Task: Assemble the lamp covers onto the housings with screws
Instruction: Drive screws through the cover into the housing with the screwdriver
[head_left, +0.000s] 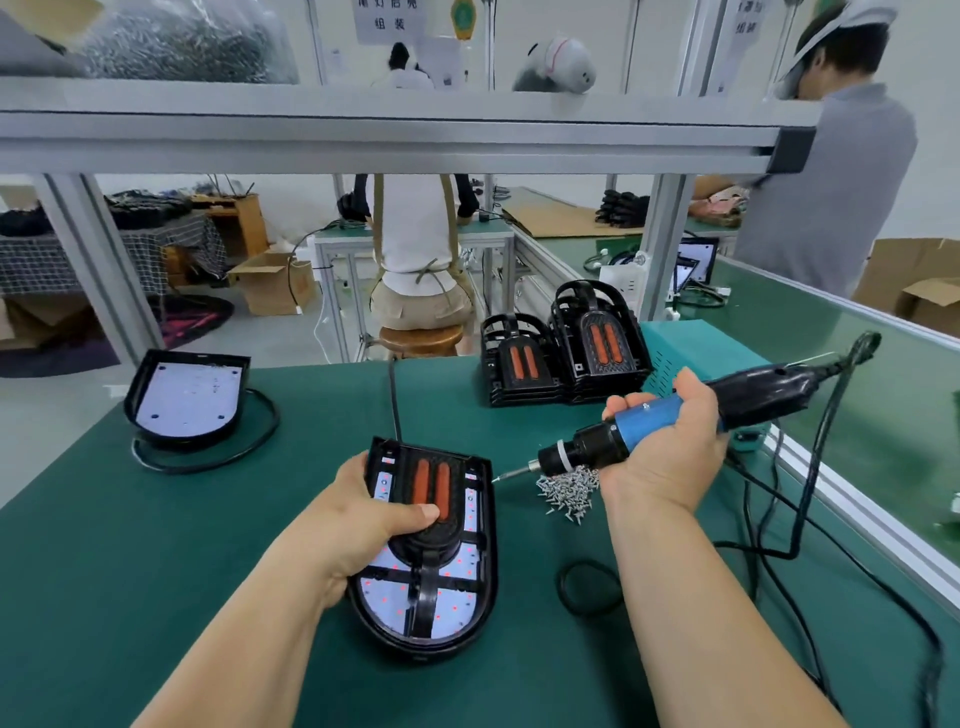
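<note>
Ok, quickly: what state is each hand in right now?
Left hand: grips the black lamp housing, thumb pressing its black cover with orange slots.
Right hand: grips the blue and black electric screwdriver.

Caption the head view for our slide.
Left hand holds black lamp housing; right hand grips blue electric screwdriver near silver screws.

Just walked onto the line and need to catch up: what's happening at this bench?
A person is fitting a lamp cover onto a housing. The left hand grips the housing, thumb pressing the cover. The right hand holds an electric screwdriver, bit aimed at the housing's upper right edge, beside a pile of screws.
</note>
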